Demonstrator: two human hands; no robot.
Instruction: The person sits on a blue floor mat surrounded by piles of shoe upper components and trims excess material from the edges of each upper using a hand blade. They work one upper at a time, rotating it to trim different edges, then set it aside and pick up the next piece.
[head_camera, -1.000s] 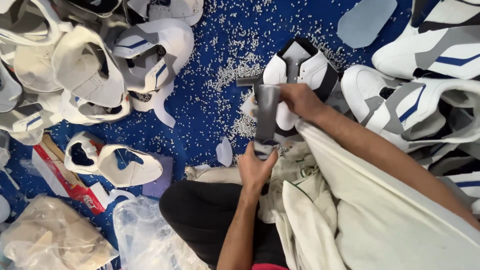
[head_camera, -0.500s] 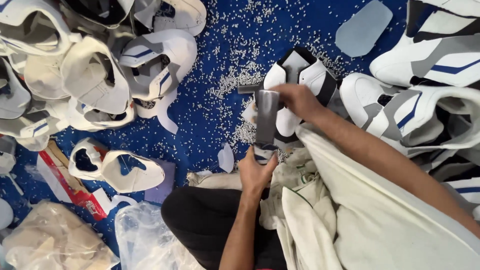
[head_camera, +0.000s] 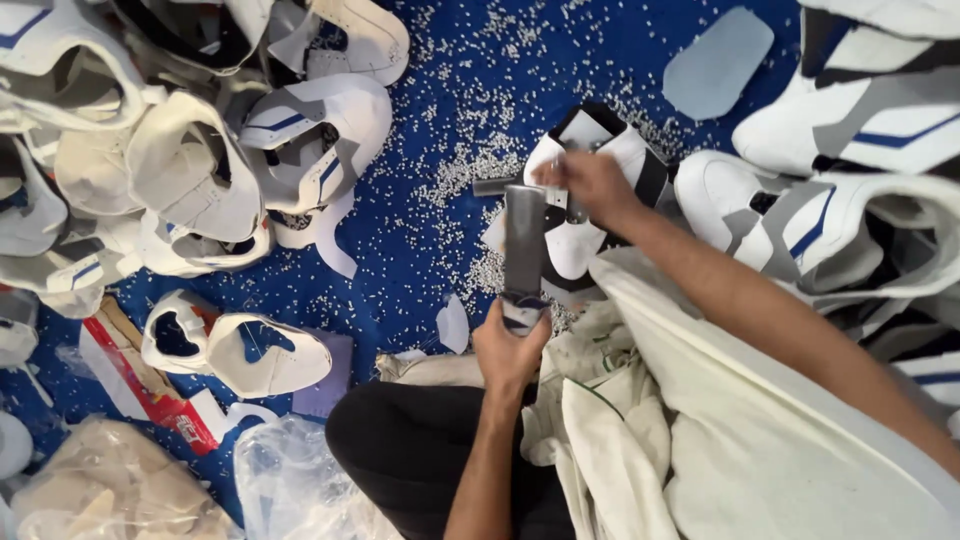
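While we look down from the head view, these lines set out what we see.

Left hand: our left hand (head_camera: 508, 350) is closed around the lower end of a grey, flat, upright strip of material (head_camera: 524, 240), holding it just above the dark trouser knee (head_camera: 420, 450).

Right hand: our right hand (head_camera: 590, 185) pinches the top end of the same grey strip, fingers curled shut on it.

Strip position: it stands nearly upright between the two hands, in front of a white shoe upper with black edging (head_camera: 590, 215) that lies on the blue floor (head_camera: 440, 110).

Floor: small white pellets (head_camera: 470, 160) are scattered over the blue surface around the shoe upper.

Left side: a heap of white and grey shoe uppers with blue stripes (head_camera: 190, 170) lies well apart from the hands; a single white upper (head_camera: 250, 350) rests nearer the knee.

Right side: more white, grey and blue uppers (head_camera: 850, 200) lie beside the right forearm.

Lap: cream cloth (head_camera: 700, 440) is bunched under the right arm.

Upper right: a pale blue insole-shaped piece (head_camera: 718, 62) lies flat on the floor.
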